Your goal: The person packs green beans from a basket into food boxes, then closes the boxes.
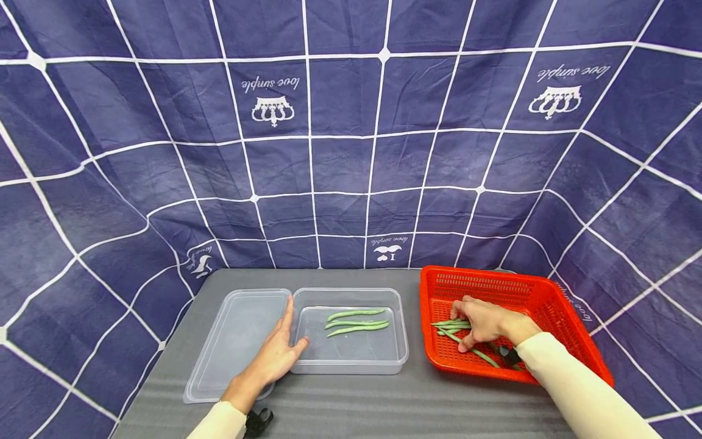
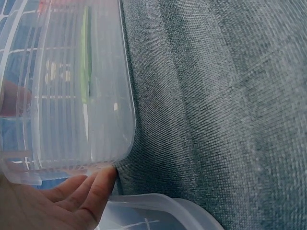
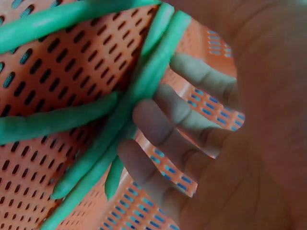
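My right hand [image 1: 485, 320] reaches into the red basket [image 1: 570, 308], fingers bent over green beans [image 1: 452, 331] with the thumb spread well apart from them. In the right wrist view its fingertips [image 3: 151, 117] lie against several long green beans [image 3: 139, 84]; the thumb does not show there. My left hand [image 1: 280, 349] rests at the left wall of a clear plastic container [image 1: 351, 366], fingers extended along the outside and thumb over the near left rim. The left wrist view shows its fingertips [image 2: 109, 175] right at that wall. Inside the container lie a few green beans [image 1: 355, 313], roughly parallel.
A translucent flat lid [image 1: 236, 341] lies left of the container, partly under my left forearm. The grey tabletop [image 1: 351, 402] carries everything. Blue cloth with white grid lines [image 1: 351, 164] hangs behind and at both sides. More beans [image 1: 488, 358] lie beneath my right hand.
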{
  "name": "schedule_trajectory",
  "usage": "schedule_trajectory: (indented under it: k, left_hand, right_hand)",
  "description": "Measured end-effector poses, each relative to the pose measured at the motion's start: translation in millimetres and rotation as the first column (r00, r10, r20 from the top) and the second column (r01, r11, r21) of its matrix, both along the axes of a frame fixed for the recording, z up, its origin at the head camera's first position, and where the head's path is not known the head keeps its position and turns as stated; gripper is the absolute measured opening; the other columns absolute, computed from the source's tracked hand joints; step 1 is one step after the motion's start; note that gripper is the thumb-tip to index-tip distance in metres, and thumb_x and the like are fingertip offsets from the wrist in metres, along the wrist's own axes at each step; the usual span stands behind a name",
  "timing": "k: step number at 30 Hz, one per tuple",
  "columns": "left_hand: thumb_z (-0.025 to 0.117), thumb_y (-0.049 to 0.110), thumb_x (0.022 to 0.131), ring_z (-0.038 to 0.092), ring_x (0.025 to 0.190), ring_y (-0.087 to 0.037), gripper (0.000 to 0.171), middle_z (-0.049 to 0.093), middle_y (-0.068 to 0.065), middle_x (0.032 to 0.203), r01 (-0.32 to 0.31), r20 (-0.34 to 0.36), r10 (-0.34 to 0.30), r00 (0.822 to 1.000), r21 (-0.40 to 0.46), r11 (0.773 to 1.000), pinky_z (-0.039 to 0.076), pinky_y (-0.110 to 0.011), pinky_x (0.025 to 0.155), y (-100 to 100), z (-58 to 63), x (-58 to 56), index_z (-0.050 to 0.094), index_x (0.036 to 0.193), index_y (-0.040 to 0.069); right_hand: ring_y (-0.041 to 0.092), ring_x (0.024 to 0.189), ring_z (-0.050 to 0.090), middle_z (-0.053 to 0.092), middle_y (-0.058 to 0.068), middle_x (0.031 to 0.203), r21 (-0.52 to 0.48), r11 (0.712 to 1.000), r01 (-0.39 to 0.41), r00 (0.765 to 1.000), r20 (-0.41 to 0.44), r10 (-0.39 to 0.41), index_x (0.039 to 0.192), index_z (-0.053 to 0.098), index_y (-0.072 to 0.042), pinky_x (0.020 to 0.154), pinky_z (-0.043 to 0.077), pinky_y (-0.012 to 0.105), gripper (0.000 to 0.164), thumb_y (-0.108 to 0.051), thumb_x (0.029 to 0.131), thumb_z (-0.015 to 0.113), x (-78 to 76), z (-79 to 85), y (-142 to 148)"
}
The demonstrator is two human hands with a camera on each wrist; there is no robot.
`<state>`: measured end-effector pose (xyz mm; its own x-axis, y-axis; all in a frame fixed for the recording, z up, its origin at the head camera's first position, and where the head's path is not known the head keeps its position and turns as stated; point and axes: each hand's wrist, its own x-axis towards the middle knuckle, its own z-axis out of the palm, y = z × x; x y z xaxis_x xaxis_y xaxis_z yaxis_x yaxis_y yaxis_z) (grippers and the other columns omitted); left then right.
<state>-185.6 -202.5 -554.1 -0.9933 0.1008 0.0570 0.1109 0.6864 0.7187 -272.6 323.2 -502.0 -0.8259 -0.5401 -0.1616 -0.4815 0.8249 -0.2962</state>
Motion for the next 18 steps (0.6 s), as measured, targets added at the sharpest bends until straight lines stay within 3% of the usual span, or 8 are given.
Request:
schedule_trajectory:
  k: [3, 8, 18]
  left_hand:
    - [0.072, 0.025, 0.107, 0.031, 0.177, -0.050, 0.110, 0.026, -0.031, 0.190, 0.000, 0.000, 0.000, 1.000, 0.007, 1.000, 0.030, -0.071, 0.143, 0, 0.4, 0.2, 0.000, 0.189, 0.013]
    - [0.072, 0.024, 0.107, 0.031, 0.177, -0.050, 0.110, 0.024, -0.028, 0.192, 0.002, 0.004, -0.002, 1.000, 0.010, 1.000, 0.030, -0.070, 0.143, 0, -0.7, 0.2, 0.000, 0.189, 0.014]
    - [0.074, 0.024, 0.106, 0.031, 0.177, -0.050, 0.113, 0.021, -0.026, 0.193, -0.007, 0.011, 0.007, 1.000, -0.009, 1.000, 0.032, -0.071, 0.142, -1, -1.5, -1.2, -0.002, 0.189, 0.016]
  right_hand:
    - [0.008, 0.086, 0.056, 0.060, -0.001, 0.103, 0.032, 0.999, 0.004, 1.000, -0.018, -0.003, 0.112, 0.066, -0.019, 0.078, 0.052, 0.030, 0.066, -0.032, 0.067, 0.113, -0.8, -3.2, -3]
    - [0.009, 0.084, 0.054, 0.060, -0.004, 0.098, 0.041, 0.999, -0.011, 0.998, -0.059, 0.014, 0.110, 0.066, -0.022, 0.074, 0.050, 0.030, 0.052, -0.010, 0.076, 0.103, -4.5, -7.3, -2]
    - [0.006, 0.081, 0.055, 0.064, -0.005, 0.090, -0.069, 0.997, -0.029, 0.989, -0.148, 0.018, 0.102, 0.070, -0.017, 0.072, 0.049, 0.027, 0.038, 0.004, 0.079, 0.093, -14.1, -10.0, 7]
